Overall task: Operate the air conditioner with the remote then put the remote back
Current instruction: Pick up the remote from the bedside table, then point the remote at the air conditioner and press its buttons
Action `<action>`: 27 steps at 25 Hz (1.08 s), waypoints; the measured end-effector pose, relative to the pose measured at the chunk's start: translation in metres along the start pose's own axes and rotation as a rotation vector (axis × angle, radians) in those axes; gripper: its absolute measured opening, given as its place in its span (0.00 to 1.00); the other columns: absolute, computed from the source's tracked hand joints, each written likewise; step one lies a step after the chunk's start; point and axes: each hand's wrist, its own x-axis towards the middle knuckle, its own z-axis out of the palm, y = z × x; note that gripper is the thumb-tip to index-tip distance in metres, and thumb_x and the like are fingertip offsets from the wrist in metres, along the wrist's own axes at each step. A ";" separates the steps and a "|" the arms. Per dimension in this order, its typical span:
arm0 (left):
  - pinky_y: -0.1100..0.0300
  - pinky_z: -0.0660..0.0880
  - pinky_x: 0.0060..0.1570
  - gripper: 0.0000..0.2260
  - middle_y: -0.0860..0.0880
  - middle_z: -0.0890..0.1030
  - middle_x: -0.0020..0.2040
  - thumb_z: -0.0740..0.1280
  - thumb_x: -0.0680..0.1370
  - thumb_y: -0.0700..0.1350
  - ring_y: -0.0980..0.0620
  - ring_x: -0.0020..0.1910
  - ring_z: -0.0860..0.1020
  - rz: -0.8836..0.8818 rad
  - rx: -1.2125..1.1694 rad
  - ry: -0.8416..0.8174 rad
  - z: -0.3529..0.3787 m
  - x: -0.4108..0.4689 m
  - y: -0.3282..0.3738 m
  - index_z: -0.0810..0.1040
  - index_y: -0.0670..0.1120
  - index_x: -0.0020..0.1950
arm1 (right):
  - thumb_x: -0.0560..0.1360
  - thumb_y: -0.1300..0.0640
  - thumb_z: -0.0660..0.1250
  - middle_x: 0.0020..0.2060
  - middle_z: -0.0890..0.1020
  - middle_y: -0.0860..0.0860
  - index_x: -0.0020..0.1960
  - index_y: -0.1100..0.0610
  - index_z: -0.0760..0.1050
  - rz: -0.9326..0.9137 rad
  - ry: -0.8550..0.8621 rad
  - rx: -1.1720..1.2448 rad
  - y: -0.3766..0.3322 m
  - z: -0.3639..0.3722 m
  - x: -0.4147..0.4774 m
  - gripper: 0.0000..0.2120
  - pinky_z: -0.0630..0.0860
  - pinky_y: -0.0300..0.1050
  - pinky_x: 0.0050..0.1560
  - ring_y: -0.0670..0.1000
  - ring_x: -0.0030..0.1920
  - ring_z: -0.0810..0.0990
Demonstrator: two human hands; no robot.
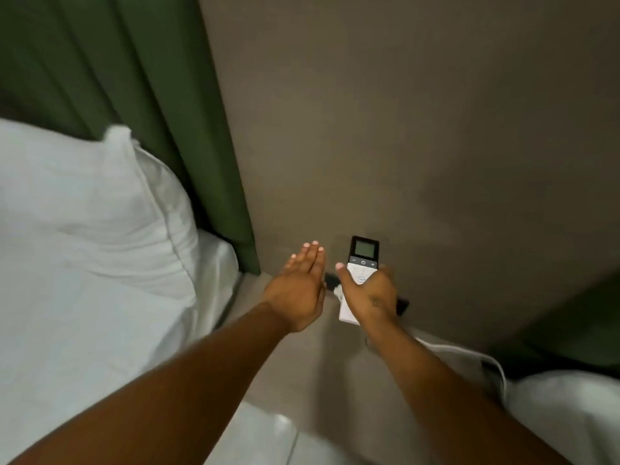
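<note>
While the right hand [369,297] wraps the remote [360,263], screen up near the wall [436,129] for pressing, the left hand [298,286] hovers flat, empty, just beside the remote.

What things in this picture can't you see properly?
- Air conditioner: nowhere in the head view, beyond the frame.
- Remote screen: too small and dim to read.
- Remote's lower buttons: covered by the right hand.
- Dark object on the wall: mostly behind the right hand, so unclear what it is.
- Left hand: only its back shows, so its palm is hidden.
</note>
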 end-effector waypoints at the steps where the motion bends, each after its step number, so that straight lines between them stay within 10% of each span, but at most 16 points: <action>1: 0.56 0.42 0.74 0.29 0.43 0.44 0.80 0.50 0.82 0.50 0.49 0.78 0.42 -0.008 0.012 0.040 -0.038 0.004 -0.004 0.42 0.42 0.78 | 0.72 0.38 0.68 0.50 0.83 0.57 0.59 0.60 0.70 -0.047 0.009 0.024 -0.040 -0.008 -0.005 0.28 0.79 0.48 0.44 0.59 0.47 0.83; 7: 0.58 0.39 0.72 0.28 0.46 0.43 0.80 0.48 0.82 0.52 0.51 0.77 0.41 -0.113 0.180 0.383 -0.283 -0.046 -0.032 0.42 0.44 0.79 | 0.80 0.41 0.56 0.53 0.80 0.58 0.64 0.62 0.70 -0.330 -0.035 0.097 -0.268 -0.046 -0.088 0.25 0.62 0.38 0.27 0.54 0.38 0.76; 12: 0.58 0.40 0.73 0.27 0.46 0.44 0.80 0.47 0.83 0.51 0.51 0.77 0.40 -0.258 0.308 0.511 -0.412 -0.148 -0.058 0.43 0.43 0.79 | 0.79 0.41 0.57 0.44 0.77 0.52 0.61 0.60 0.69 -0.507 -0.165 0.165 -0.369 -0.042 -0.189 0.23 0.69 0.39 0.28 0.49 0.33 0.76; 27: 0.58 0.40 0.72 0.27 0.46 0.43 0.80 0.47 0.83 0.50 0.51 0.77 0.41 -0.956 0.707 0.645 -0.644 -0.621 -0.089 0.42 0.43 0.79 | 0.78 0.46 0.57 0.53 0.80 0.58 0.60 0.62 0.69 -0.914 -0.802 0.299 -0.513 0.063 -0.659 0.21 0.74 0.49 0.43 0.59 0.45 0.77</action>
